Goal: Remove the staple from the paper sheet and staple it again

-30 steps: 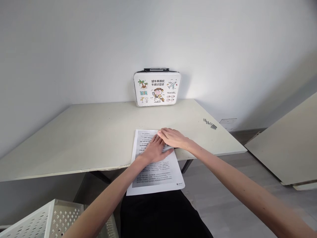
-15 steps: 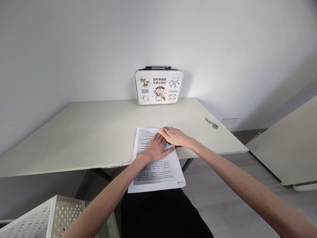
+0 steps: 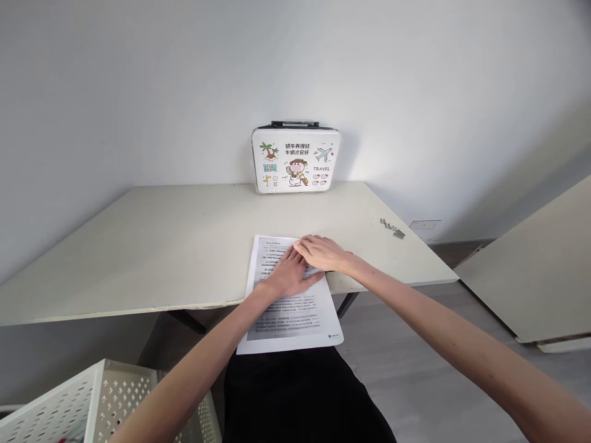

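Observation:
A printed sheet of paper [image 3: 286, 341] lies at the front edge of the table, its lower part hanging over toward my lap. My left hand [image 3: 290, 275] rests flat on the page, thumb spread to the right, fingertips tucked by my other hand. My right hand [image 3: 321, 252] is bent over the upper right part of the sheet, fingers together. A dark edge and a small orange bit peek out beneath it; most of that object is hidden under the palm.
Short strips of silvery staples [image 3: 392, 227] lie on the right of the table [image 3: 184, 246]. A white cartoon-printed case [image 3: 296, 160] stands against the wall. At lower left is a white perforated basket [image 3: 99, 400]; a pale panel [image 3: 530, 271] stands at right.
The view has shifted very slightly. My right hand has tilted a little over the covered object, and an orange bit now shows by the wrist. The paper stays in place.

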`<state>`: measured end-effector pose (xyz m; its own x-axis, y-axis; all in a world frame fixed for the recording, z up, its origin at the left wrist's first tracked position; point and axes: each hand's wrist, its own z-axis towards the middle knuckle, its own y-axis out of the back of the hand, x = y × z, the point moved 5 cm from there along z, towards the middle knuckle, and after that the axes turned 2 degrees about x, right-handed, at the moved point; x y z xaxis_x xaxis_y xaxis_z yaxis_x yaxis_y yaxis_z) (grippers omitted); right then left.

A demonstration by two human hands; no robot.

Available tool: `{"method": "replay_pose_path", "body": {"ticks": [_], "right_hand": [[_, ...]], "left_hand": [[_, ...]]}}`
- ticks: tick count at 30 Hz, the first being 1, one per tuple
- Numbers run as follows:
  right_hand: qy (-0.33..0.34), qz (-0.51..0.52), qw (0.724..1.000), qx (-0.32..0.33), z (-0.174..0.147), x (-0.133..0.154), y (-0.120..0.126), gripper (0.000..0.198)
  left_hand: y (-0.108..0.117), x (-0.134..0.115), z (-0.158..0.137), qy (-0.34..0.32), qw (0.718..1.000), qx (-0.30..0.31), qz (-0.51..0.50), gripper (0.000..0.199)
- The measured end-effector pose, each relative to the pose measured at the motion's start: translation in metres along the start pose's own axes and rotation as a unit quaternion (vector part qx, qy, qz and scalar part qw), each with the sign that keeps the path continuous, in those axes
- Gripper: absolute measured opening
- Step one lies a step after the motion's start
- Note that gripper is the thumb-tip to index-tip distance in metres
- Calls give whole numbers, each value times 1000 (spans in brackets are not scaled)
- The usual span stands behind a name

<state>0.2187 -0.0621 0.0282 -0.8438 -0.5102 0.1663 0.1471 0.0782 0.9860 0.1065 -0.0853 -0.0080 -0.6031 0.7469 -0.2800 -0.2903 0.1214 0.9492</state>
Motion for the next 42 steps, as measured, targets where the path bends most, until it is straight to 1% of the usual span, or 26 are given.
{"method": "replay_pose_path", "body": {"ticks": [7,12,17,21,25,28,34,42], "right_hand": [[-13,31,999,3,-1,-3,5,32],[-25,57,998,9,-1,-5,8,44],[-64,147,987,33,-4,-6,13,56],[-68,189,978,60,-8,-4,19,60],[-82,216,971,65,-11,-4,24,61],[-76,204,974,64,-11,-3,24,59],[-46,108,992,52,-6,-2,17,49],[-36,90,994,48,-4,-3,13,46]], "left_hand": [[4,-2,-3,1,1000,-4,-5,87],[1,0,-4,-5,1000,-6,-15,87],[0,2,-5,0,1000,2,-19,87],[2,2,-5,6,999,24,-22,87],[5,1,-4,13,999,34,-21,86],[6,0,-3,15,999,28,-19,85],[4,-1,-2,15,1000,16,-7,88],[0,-1,0,18,1000,16,-2,90]]}}
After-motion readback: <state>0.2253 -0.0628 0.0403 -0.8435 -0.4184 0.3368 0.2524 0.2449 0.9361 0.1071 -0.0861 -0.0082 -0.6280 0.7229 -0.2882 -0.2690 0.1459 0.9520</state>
